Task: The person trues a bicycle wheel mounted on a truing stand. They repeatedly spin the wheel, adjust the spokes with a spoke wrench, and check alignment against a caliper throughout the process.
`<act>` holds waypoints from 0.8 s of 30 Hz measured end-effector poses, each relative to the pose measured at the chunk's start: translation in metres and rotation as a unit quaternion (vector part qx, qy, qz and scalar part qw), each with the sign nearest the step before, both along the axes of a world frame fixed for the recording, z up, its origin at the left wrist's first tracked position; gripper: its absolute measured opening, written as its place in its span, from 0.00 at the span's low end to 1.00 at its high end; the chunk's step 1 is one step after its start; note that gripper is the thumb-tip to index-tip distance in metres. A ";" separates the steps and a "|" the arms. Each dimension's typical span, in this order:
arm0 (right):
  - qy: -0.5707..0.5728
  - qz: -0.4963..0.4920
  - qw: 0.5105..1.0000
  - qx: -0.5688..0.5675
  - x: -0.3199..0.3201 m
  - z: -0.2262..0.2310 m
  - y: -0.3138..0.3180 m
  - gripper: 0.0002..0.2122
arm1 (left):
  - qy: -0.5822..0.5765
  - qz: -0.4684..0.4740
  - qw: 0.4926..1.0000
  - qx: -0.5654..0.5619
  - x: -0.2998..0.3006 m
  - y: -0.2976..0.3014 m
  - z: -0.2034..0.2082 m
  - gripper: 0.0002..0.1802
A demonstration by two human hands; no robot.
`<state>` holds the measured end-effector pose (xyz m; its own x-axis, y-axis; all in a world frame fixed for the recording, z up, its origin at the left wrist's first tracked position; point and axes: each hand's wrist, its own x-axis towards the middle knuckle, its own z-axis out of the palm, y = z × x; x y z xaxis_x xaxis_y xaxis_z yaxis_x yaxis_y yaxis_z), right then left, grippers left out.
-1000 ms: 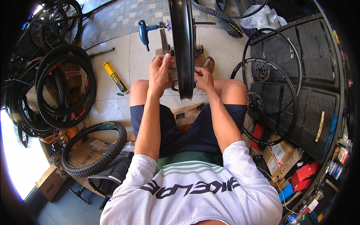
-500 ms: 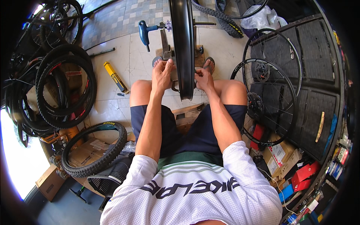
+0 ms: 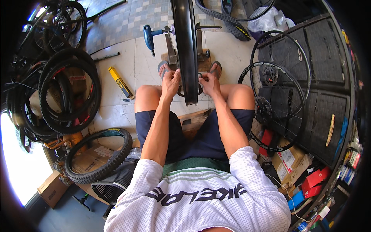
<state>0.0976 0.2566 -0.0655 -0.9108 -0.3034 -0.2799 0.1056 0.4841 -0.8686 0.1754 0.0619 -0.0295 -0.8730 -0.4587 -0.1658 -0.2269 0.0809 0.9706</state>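
Observation:
A bare black bicycle wheel rim (image 3: 187, 58) stands upright before me, edge-on, between the arms of a metal truing stand (image 3: 169, 45) on a wooden block (image 3: 205, 63). My left hand (image 3: 169, 84) is at the rim's left side, its fingers bent together with the thumb up by the rim wall. On the right side, my right hand (image 3: 210, 84) is closed in a pinch next to the rim. What either hand pinches is too small or hidden. A blue-handled hex key (image 3: 150, 37) sticks out at the hub's left end; a thin axle (image 3: 210, 27) sticks out to the right.
Several tires (image 3: 69, 91) hang at the left, above another tire (image 3: 98, 154). A yellow box (image 3: 120, 83) lies on the tiled floor. Spoked wheels (image 3: 272, 106) lean against dark cabinets (image 3: 317, 120) at right. Cardboard and red boxes (image 3: 315, 181) stand near the lower right.
The picture has shifted slightly. My left hand sits a little lower along the rim, its fingers more gathered; my right hand's fingers have shifted slightly beside the rim.

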 end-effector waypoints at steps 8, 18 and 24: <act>0.018 0.003 1.000 0.004 0.001 -0.002 -0.001 0.11 | -0.023 0.038 0.996 0.076 -0.001 0.004 -0.029 0.27; 0.033 0.011 0.999 0.008 0.005 -0.007 -0.005 0.11 | 0.073 -0.153 0.982 -0.085 -0.002 -0.026 0.060 0.30; 0.043 0.010 0.999 0.018 0.009 -0.011 0.003 0.12 | 0.102 -0.036 0.972 0.208 -0.013 -0.020 0.171 0.24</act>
